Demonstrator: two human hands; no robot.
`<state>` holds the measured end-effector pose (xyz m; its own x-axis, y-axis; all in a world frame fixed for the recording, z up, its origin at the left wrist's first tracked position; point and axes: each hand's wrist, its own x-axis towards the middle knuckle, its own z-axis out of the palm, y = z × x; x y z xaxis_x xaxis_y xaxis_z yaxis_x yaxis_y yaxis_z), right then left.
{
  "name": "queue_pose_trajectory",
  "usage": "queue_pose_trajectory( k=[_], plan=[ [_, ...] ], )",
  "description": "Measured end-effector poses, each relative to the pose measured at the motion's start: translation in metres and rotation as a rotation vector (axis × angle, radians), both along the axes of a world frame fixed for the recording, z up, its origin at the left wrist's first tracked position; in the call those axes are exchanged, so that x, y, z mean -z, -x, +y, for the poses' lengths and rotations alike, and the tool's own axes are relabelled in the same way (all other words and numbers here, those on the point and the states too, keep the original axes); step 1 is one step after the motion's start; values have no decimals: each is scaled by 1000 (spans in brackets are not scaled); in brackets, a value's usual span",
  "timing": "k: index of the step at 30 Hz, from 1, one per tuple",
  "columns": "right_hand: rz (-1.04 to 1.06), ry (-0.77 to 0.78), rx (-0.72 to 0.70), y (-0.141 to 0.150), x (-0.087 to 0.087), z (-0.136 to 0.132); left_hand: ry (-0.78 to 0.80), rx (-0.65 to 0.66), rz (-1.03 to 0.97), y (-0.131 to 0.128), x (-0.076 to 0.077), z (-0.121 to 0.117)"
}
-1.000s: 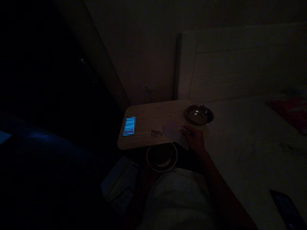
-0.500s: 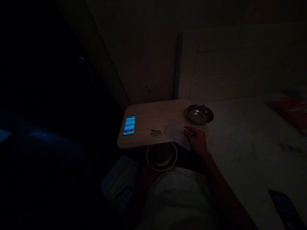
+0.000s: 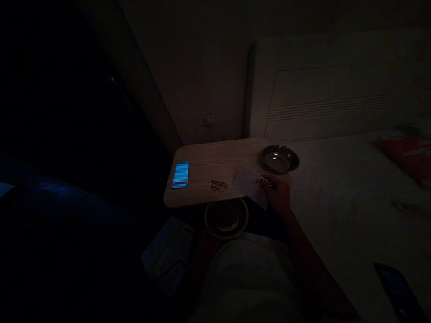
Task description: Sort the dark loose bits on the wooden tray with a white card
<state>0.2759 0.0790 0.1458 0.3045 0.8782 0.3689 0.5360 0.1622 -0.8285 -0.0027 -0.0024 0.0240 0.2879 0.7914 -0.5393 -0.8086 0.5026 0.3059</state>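
Observation:
In dim light, my right hand (image 3: 278,195) grips a pale printed card (image 3: 251,186) by its right end, over the front right of a small wooden table (image 3: 205,157). A little scatter of dark seed-like bits (image 3: 218,185) lies on the tabletop, left of the card and apart from it. Just below the table's front edge, my left hand (image 3: 210,240) is closed on the near rim of a round bowl (image 3: 246,220). Some pale stuff shows in that bowl, too dark to name.
A shiny metal bowl (image 3: 281,159) stands at the table's right end. A lit phone (image 3: 181,175) lies at its left. A bed (image 3: 336,202) with a headboard (image 3: 336,85) is on the right, bearing a dark flat object (image 3: 399,287). A plugged-in cable hangs from the wall socket (image 3: 206,119).
My right hand has drawn the card slightly to the right, widening the gap to the dark bits. My left hand and the bowl stay in place under the table edge.

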Motion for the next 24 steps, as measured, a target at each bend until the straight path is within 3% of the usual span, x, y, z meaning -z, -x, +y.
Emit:
queue_pose_trajectory(
  k=[13, 24],
  plan=[
    [-11, -4, -122, 13, -8, 6, 39, -2, -54, -4, -7, 1],
    [-38, 7, -154, 6, -10, 4, -65, 30, -102, -3, -2, 0]
  ],
)
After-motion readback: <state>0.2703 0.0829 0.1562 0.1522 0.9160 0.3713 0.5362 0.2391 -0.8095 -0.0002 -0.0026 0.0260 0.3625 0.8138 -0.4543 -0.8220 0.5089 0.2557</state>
